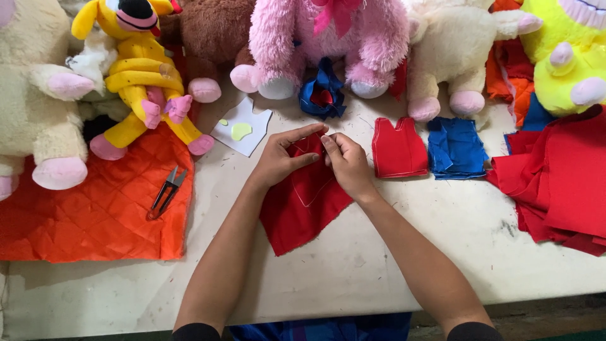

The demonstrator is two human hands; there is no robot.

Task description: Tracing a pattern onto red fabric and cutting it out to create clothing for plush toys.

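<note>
From the head camera, both hands meet over a red fabric piece (303, 205) that lies on the pale worktable (353, 265), near its middle and just in front of the person. The left hand (281, 158) is curled with thumb and fingers pinching the top edge of the cloth, and the right hand (346, 161) is likewise closed, its fingertips pinching the same edge right beside the left; the two hands touch at the fingertips. Just to the right lies a small red vest (398, 149), and next to it a folded blue fabric piece (456, 148). A heap of red cloth (558, 177) covers the right end of the table. On the left, an orange quilted sheet (107, 208) carries a pair of thread snips (166, 191). A white paper pattern (242, 128) sits beyond the left hand. Along the far edge stand plush toys: a yellow one (142, 69), a pink one (328, 38), a cream one (451, 50), with a crumpled blue cloth (323, 95) at the pink toy's feet.
</note>
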